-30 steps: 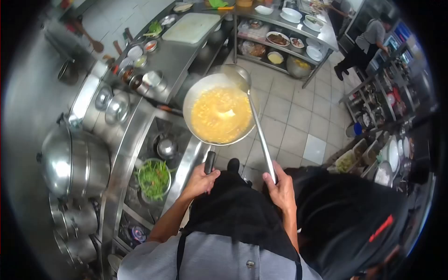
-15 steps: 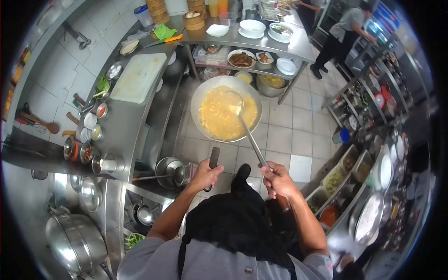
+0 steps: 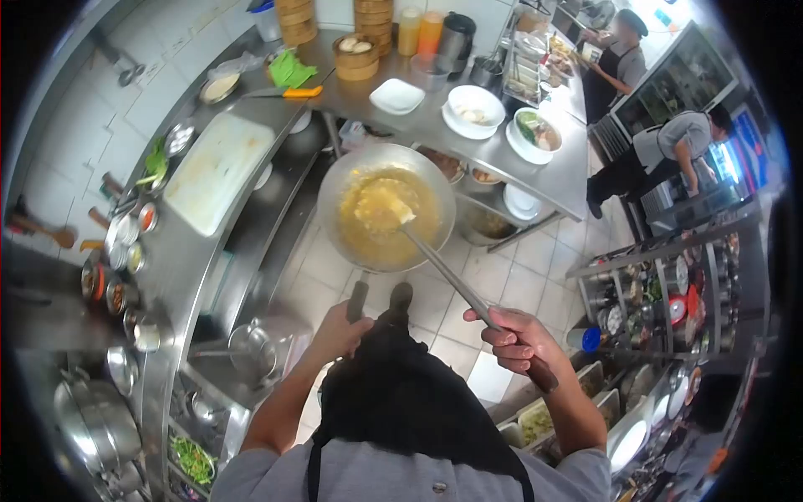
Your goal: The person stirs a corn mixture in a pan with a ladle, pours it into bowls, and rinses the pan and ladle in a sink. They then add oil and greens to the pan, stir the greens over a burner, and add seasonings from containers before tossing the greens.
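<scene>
A wide metal wok (image 3: 335, 219) with yellow soup in it hangs over the tiled floor, near the steel counter's edge. My left hand (image 3: 339, 332) is closed round the wok's dark handle (image 3: 358, 299). In my right hand (image 3: 520, 341) is the long shaft of a metal ladle (image 3: 447, 272), the fingers wrapped about it. The ladle's bowl lies in the middle of the wok, full of yellow soup with pale pieces.
The steel counter (image 3: 335, 100) holds a cutting board (image 3: 219, 171), a knife (image 3: 284, 93), a white square dish (image 3: 397, 97), a white bowl (image 3: 473, 111) and bamboo steamers (image 3: 356, 60). Two people stand at the upper right. A rack (image 3: 661, 276) stands at the right.
The wok and both hands have moved left in view, toward the counter. The ladle's bowl has shifted left within the wok and now shows full of soup. A second person's upper body has come into view.
</scene>
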Demonstrator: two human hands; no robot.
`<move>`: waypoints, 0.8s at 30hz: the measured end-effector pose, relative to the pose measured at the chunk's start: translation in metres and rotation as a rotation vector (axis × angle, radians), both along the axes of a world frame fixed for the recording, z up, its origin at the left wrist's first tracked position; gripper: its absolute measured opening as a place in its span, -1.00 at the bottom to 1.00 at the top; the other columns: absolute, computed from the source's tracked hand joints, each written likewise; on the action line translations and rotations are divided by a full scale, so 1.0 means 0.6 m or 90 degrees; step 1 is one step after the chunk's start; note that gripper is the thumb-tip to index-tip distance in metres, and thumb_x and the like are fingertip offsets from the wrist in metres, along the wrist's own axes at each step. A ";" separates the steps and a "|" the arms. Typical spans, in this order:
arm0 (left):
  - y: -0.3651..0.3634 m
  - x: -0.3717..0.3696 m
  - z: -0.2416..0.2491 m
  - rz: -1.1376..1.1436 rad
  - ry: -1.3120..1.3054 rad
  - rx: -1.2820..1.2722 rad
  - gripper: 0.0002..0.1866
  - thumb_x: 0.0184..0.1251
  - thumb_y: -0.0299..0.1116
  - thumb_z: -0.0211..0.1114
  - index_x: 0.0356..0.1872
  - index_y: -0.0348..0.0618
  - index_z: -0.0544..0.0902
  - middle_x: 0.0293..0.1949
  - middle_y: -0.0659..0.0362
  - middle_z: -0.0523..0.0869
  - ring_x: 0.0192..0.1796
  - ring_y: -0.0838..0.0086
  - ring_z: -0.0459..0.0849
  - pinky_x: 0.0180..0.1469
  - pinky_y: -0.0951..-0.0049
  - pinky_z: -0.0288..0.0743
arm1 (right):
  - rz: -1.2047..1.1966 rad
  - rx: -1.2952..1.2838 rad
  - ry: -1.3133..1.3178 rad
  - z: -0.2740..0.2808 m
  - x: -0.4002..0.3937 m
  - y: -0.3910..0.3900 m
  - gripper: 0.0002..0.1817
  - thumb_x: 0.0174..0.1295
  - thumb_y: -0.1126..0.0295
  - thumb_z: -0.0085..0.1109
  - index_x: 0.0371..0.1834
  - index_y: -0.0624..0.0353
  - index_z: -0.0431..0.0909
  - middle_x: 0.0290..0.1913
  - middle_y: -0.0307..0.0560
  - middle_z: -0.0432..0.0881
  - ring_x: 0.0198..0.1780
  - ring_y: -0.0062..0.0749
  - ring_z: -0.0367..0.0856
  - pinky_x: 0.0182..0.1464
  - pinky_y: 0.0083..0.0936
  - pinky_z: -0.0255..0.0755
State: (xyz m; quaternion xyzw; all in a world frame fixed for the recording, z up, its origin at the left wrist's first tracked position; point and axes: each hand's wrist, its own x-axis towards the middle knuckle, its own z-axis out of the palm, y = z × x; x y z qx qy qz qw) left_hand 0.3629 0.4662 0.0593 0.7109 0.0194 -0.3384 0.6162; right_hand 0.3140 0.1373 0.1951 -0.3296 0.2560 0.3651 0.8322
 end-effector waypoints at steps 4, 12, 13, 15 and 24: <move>-0.059 0.131 0.023 0.016 -0.001 0.062 -0.79 0.32 -0.34 0.30 -0.32 -0.22 0.46 -0.68 0.21 0.48 -0.73 0.53 0.47 -0.67 0.44 0.38 | 0.005 -0.026 -0.025 0.034 0.133 -0.061 -0.60 0.57 0.23 -0.11 0.23 0.36 0.37 -0.60 -0.43 0.20 -0.82 -0.86 0.06 -0.85 -0.78 -0.01; -0.217 0.322 0.030 0.082 -0.026 0.017 -0.79 0.32 -0.37 0.31 -0.32 -0.20 0.42 -0.69 0.27 0.45 -0.75 0.60 0.43 -0.71 0.50 0.36 | 0.023 -0.082 -0.062 0.095 0.340 -0.221 -0.59 0.55 0.20 -0.09 0.20 0.35 0.39 -0.64 -0.42 0.15 -0.84 -0.84 0.00 -0.87 -0.76 -0.10; -0.236 0.333 0.027 0.088 -0.027 0.016 -0.78 0.32 -0.37 0.31 -0.33 -0.20 0.42 -0.69 0.27 0.45 -0.75 0.60 0.43 -0.71 0.50 0.37 | 0.030 -0.084 -0.064 0.097 0.359 -0.245 -0.59 0.55 0.20 -0.09 0.20 0.35 0.39 -0.64 -0.42 0.15 -0.84 -0.84 0.00 -0.87 -0.76 -0.10; -0.284 0.358 0.025 0.126 -0.020 0.008 -0.79 0.33 -0.38 0.30 -0.33 -0.21 0.42 -0.70 0.27 0.44 -0.76 0.59 0.43 -0.71 0.51 0.37 | 0.031 -0.082 -0.066 0.101 0.402 -0.302 -0.59 0.56 0.19 -0.11 0.20 0.35 0.39 -0.65 -0.42 0.15 -0.84 -0.84 0.03 -0.88 -0.77 -0.07; -0.470 0.349 0.002 0.353 0.032 0.033 -0.78 0.37 -0.38 0.31 -0.27 -0.22 0.41 -0.63 0.25 0.49 -0.72 0.61 0.46 -0.70 0.51 0.41 | 0.128 -0.150 -0.065 0.065 0.553 -0.541 -0.59 0.56 0.23 -0.14 0.21 0.37 0.38 -0.65 -0.41 0.14 -0.84 -0.83 0.04 -0.88 -0.74 -0.03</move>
